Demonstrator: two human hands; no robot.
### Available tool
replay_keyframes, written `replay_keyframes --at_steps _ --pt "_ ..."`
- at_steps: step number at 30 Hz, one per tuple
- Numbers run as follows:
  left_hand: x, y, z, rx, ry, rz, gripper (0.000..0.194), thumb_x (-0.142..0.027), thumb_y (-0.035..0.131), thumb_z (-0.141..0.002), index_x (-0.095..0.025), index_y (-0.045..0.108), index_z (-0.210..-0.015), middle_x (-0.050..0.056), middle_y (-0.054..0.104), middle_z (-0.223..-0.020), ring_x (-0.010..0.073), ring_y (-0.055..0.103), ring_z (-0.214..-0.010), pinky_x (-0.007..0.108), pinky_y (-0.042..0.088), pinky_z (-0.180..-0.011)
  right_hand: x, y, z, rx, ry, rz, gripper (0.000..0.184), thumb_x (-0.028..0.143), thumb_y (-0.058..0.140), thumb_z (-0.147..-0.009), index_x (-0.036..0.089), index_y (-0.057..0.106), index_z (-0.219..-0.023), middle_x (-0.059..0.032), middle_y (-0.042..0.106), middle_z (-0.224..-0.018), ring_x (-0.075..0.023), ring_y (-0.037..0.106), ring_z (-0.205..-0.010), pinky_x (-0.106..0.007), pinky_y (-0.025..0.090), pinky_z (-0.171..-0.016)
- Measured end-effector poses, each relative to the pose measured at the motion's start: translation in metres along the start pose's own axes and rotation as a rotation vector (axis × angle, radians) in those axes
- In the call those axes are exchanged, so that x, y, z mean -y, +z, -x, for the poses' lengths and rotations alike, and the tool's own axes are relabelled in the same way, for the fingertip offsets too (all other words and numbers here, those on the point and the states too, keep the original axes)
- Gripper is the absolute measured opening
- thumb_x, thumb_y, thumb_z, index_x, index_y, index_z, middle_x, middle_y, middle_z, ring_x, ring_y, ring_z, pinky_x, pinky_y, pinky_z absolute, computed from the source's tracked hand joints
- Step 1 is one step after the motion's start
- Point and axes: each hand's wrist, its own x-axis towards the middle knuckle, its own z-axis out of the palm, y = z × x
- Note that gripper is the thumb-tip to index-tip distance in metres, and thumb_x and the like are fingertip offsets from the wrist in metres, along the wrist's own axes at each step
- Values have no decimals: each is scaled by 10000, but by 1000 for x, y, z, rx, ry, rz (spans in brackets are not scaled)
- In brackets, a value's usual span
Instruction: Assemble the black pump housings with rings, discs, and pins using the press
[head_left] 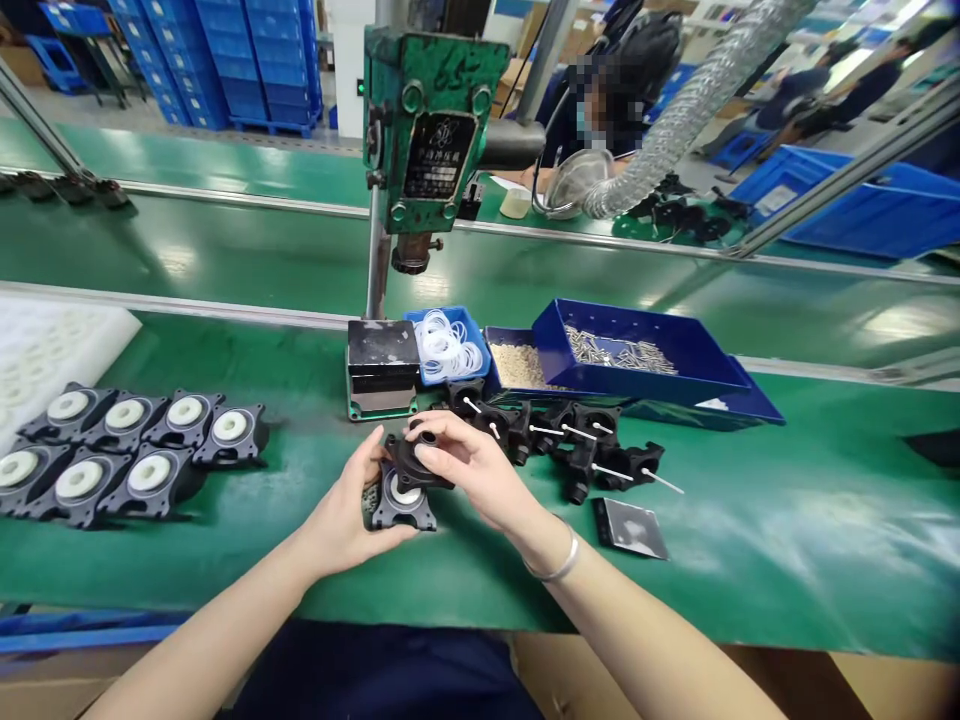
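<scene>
My left hand is curved around a black square motor housing with a white round disc in its middle, near the bench's front edge. My right hand grips a black plastic cover with a short tube stub, tilted over the housing's far part. Whether cover and housing touch, I cannot tell. Several more black housings with white discs sit in two rows to the left. Beyond my right hand lie several black covers with thin white shafts sticking out.
A green press hangs above a black metal block. Beside that stand a blue bin of white rings, a tray of small beige pieces and a blue bin of screws. A flat dark block lies right. Across, a person works.
</scene>
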Motion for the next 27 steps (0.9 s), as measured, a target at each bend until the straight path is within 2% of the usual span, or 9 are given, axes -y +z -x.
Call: replay_keyframes --at_steps 4,7,10,12,20,27 --pt "1 1 1 14 -2 4 1146 -267 825 -783 -280 15 -1594 186 437 -1479 334 529 -1338 576 429 -1133 -4 2 3 -9 -28 75 254 450 730 -866 226 739 -986 -93 601 -1156 -237 552 -1201 -402 433 -1065" --pt "1 2 1 12 -2 -19 1145 -285 827 -782 -288 19 -1594 185 419 -1485 342 511 -1354 568 420 -1140 0 3 9 26 -127 221 220 412 707 -896 236 722 -1028 -106 565 -1212 -248 536 -1230 -422 435 -1071" --pt "1 2 1 15 26 -33 1136 -284 822 -785 -309 19 -1588 158 451 -1407 315 582 -1258 528 478 -1086 1 4 18 106 -237 456 198 351 718 -895 247 711 -1064 -114 524 -1282 -261 510 -1255 -446 421 -1083" --pt "0 3 1 14 53 -39 1127 -282 818 -786 -323 23 -1583 143 446 -1367 293 616 -1189 498 509 -1045 -3 6 23 123 -262 553 195 326 712 -901 252 699 -1080 -115 512 -1287 -265 505 -1253 -455 424 -1078" --pt "-8 2 -1 -2 76 -56 1152 -220 827 -754 -334 32 -1580 122 412 -1300 258 634 -1073 462 545 -975 -22 11 35 27 -264 597 182 263 689 -912 249 669 -1092 -110 485 -1286 -255 503 -1241 -444 431 -1066" --pt "-6 6 0 -37 114 -88 1185 -264 850 -739 -348 12 -1573 106 426 -1267 271 613 -1102 487 547 -971 -26 16 38 -6 -265 632 176 243 658 -932 246 649 -1107 -107 479 -1264 -252 498 -1248 -437 436 -1052"
